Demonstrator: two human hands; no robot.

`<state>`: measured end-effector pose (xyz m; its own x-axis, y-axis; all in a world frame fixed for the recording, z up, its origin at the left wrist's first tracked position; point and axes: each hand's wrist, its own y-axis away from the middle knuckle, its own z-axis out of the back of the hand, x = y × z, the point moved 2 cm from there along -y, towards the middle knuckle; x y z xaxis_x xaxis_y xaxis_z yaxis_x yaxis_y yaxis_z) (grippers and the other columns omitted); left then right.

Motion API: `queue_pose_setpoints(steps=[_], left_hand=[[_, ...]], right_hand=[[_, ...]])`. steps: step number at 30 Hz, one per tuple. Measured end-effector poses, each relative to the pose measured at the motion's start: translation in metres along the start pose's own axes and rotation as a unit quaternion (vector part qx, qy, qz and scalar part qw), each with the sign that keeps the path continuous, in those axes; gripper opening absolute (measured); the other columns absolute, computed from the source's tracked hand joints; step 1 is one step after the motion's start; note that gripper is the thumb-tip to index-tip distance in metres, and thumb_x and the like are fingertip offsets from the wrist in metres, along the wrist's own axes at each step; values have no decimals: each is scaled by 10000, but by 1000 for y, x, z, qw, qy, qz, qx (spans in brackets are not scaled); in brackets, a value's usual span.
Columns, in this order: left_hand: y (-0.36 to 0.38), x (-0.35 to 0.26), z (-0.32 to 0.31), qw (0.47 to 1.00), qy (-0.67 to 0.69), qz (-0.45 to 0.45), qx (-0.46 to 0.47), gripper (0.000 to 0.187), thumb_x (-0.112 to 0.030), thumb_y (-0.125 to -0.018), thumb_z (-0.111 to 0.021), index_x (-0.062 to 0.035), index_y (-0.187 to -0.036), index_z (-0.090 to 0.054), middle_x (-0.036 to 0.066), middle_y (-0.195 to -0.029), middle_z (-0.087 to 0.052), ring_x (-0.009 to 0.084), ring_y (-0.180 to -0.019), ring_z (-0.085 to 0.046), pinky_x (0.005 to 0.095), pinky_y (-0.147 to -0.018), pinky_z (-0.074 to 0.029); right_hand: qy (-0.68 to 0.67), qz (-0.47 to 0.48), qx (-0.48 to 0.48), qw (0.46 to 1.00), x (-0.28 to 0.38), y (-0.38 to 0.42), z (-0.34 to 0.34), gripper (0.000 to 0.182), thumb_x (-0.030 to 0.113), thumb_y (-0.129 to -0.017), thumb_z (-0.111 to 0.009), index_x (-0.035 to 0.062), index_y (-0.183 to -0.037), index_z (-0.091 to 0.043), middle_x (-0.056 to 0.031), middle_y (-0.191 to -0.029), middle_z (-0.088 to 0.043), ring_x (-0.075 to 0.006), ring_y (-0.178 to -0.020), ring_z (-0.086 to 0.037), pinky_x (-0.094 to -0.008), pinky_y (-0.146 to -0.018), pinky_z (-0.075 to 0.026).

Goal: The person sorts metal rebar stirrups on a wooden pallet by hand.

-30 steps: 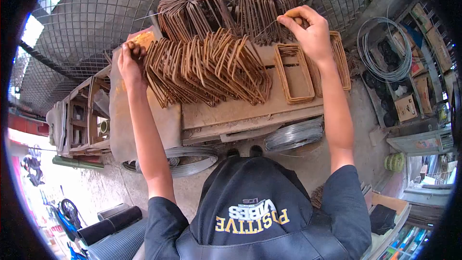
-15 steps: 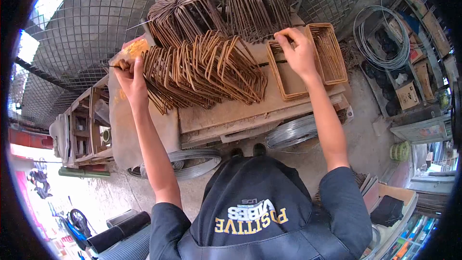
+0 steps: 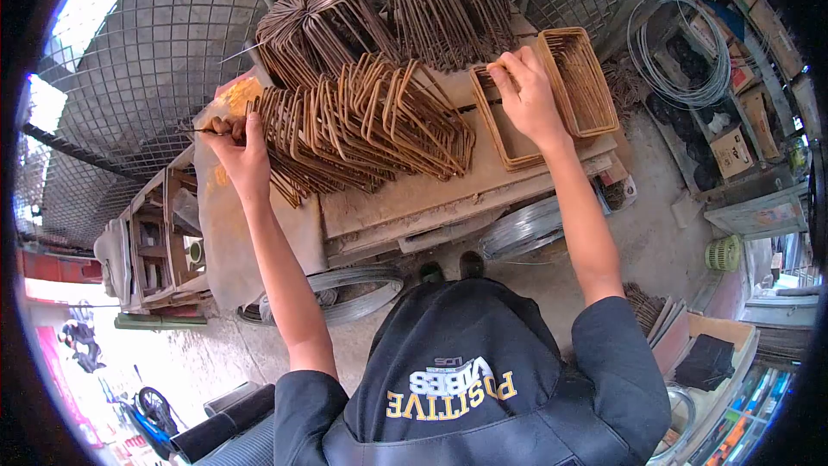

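Note:
A leaning row of rusty bent steel stirrups (image 3: pixel 371 125) lies across the wooden workbench (image 3: pixel 431 194). My left hand (image 3: pixel 237 148) grips its left end, fingers closed around a thin wire or tool tip there. My right hand (image 3: pixel 528 91) is at the right end, pinching a thin wire over a flat stack of rectangular stirrups (image 3: pixel 504 121). A second flat stack (image 3: pixel 580 78) lies just to the right of that hand.
Two upright bundles of stirrups (image 3: pixel 319 22) (image 3: pixel 448 0) stand behind the row, against wire mesh (image 3: pixel 155 43). Wire coils (image 3: pixel 526 229) (image 3: pixel 354 289) lie under the bench, another coil (image 3: pixel 681 52) hangs at right. Cluttered shelves are at the far right, a wooden rack (image 3: pixel 151 242) at left.
My right hand has come down from above the far bundle to the flat stack of stirrups. My left hand stayed at the row's left end.

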<state>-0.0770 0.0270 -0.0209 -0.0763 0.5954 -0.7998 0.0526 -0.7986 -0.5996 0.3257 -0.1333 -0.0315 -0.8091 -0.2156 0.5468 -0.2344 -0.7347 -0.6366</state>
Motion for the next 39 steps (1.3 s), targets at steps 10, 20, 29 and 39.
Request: queue_pose_setpoints(steps=[10,20,29,39], left_hand=[[1,11,1,1000,10,0,17,412,-40,-990,-652,-26,-1315,-399,4,-1037,-494,80,-895,-472,221,-815,-422],[3,-4,-6,1000,6,-13,0,406,-46,-1006,-622,-12,-1343,-398,14,-1035,-517,84,-888,-493,232,-821,-439],[5,-6,-7,1000,-20,2,-10,459,-66,-1007,-632,17,-1371,-366,32,-1046,-544,95,-912,-525,239,-839,-455],[5,7,-2,1000,15,12,-7,334,-92,-1014,-628,-18,-1284,-447,48,-1113,-570,111,-989,-555,266,-883,-462]], right_hand=[[-52,-102,59,992,-18,29,0,370,314,-1080,-544,15,-1255,-673,-174,-1224,-627,-320,-1089,-633,-392,-953,-498],[226,-316,56,920,22,105,51,373,351,-977,-658,2,-1080,-744,-274,-838,-712,-455,-826,-706,-511,-746,-558],[260,-345,8,902,0,112,50,331,332,-915,-681,23,-871,-792,-272,-781,-697,-455,-774,-700,-509,-722,-567],[-27,-210,-188,959,27,90,49,109,19,-845,-769,-27,-934,-725,-88,-704,-728,-116,-611,-689,-283,-557,-527]])
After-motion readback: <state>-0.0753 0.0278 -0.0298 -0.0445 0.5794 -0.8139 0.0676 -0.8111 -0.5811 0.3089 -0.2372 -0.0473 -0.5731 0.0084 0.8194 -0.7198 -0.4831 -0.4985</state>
